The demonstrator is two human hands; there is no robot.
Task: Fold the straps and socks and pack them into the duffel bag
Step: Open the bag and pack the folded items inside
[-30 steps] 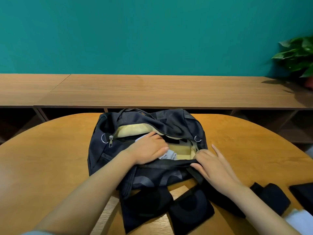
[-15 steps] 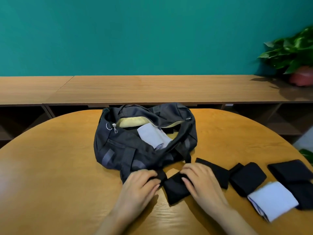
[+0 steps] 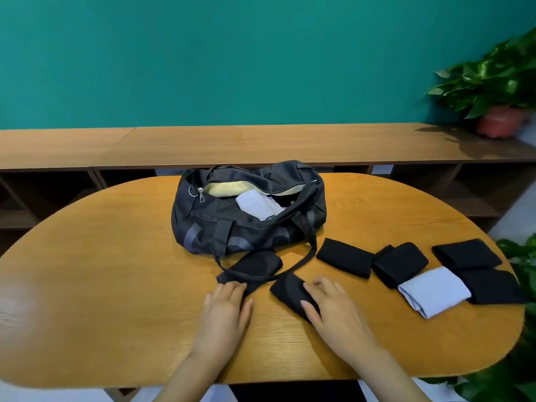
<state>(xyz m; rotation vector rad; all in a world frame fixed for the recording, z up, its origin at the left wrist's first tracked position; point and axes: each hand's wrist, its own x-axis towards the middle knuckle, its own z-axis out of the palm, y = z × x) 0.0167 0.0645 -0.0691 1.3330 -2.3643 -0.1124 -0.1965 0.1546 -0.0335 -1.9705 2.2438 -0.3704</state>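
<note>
The dark duffel bag [image 3: 203, 227] lies unzipped in the middle of the wooden table, with a folded white sock [image 3: 258, 207] showing in its opening. Its carry strap [image 3: 293, 268] loops forward onto the table over a black piece [image 3: 255, 264]. My left hand [image 3: 226, 303] lies flat on the table, fingertips touching the near end of that black piece. My right hand [image 3: 333, 306] rests on a folded black piece [image 3: 285, 288]. To the right lie folded black socks [image 3: 345, 256] [image 3: 400, 264] [image 3: 467, 252] [image 3: 493, 285] and one white folded sock [image 3: 435, 291].
The oval table [image 3: 101, 285] ends close to me at the front edge. A long low wooden shelf [image 3: 261, 143] runs behind it along the teal wall. A potted plant [image 3: 499, 91] stands at the far right, and more leaves [image 3: 522, 256] reach in beside the table.
Both hands have left the bag's opening and come down to the table in front of it, onto the black pieces. The white sock stays in the bag. The view has pulled back.
</note>
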